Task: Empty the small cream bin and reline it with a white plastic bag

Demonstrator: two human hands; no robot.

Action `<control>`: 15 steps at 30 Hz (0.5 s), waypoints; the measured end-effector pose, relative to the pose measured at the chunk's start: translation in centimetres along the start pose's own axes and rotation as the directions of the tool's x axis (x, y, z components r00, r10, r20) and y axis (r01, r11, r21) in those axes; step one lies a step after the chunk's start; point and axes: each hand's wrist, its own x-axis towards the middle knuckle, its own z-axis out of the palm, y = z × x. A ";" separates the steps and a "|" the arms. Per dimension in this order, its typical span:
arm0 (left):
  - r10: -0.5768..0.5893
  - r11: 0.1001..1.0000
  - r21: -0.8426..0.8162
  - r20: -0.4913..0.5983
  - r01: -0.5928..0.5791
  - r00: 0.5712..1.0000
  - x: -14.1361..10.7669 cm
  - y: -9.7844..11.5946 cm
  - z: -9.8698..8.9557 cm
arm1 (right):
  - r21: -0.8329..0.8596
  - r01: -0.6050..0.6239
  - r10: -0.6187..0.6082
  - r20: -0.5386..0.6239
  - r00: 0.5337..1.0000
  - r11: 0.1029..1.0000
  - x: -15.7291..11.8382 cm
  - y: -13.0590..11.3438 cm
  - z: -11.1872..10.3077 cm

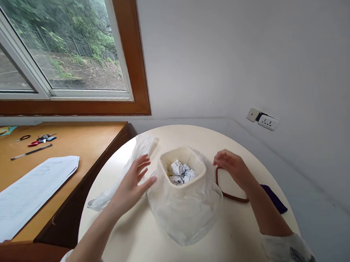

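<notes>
A cream bin [182, 184] stands upright in the middle of the round table, with crumpled white paper [180, 172] inside. A translucent plastic bag [187, 216] hangs around its outside and spreads over the tabletop in front. My left hand [135, 184] is just left of the bin, fingers apart and holding nothing. To the right, my right hand [231, 165] hovers by the far corner of a brown ring-like frame [234, 198], its fingers bent and apart with nothing in them. Another clear plastic bag [121, 180] lies behind my left hand.
A dark blue cloth-like item [274, 198] lies partly under my right forearm. On the left, a wooden desk [90, 139] holds papers [34, 193], a pen [31, 152] and keys [43, 139]. Behind are a window and a wall with a socket [268, 122].
</notes>
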 end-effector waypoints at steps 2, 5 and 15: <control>0.029 0.996 -0.085 -0.017 -0.031 0.999 0.1 -0.4 2.0 | 0.176 0.027 -0.005 -0.127 0.992 0.984 1.5 0.1 1.3; 0.033 0.983 -0.182 0.050 -0.024 0.998 0.2 -1.2 5.0 | 0.366 -0.031 0.061 -0.070 0.996 0.930 3.0 0.5 4.1; 0.093 0.990 -0.121 0.128 -0.077 0.987 1.3 -3.1 7.1 | 0.515 -0.312 0.254 0.181 0.950 0.799 1.1 2.4 8.2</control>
